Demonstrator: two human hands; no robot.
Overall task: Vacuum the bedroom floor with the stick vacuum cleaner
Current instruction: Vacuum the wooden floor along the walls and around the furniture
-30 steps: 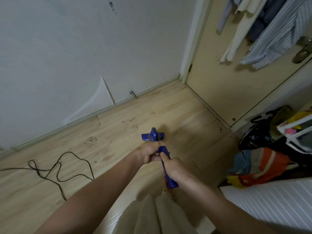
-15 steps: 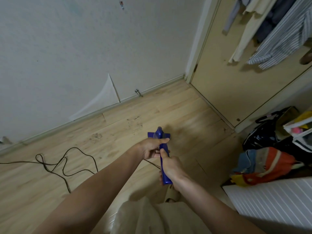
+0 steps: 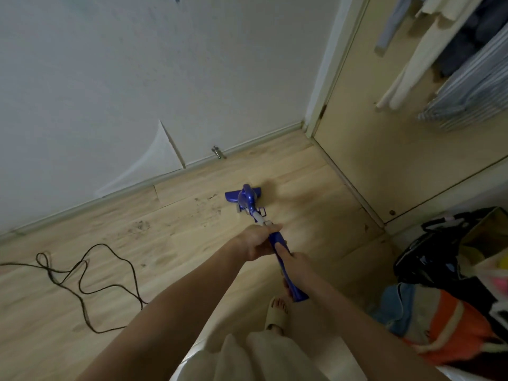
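A: Where are we with the floor [image 3: 170, 243]?
B: Mid-job, we'd judge — dark specks lie left of the stick vacuum cleaner [image 3: 248, 200], whose head sits near the wall

A: And our hands?
B: Arms stretched forward; left hand [image 3: 254, 243] wraps the handle high, right hand [image 3: 297, 266] grips it lower, thumb along the top

Dim, flat indoor light with a soft shadow on the floor [image 3: 288, 193] beside the vacuum [image 3: 246, 200]. Wide-angle bending curves the wall [image 3: 137, 64]; hanging clothes [image 3: 453, 64] at the edge are blurred.
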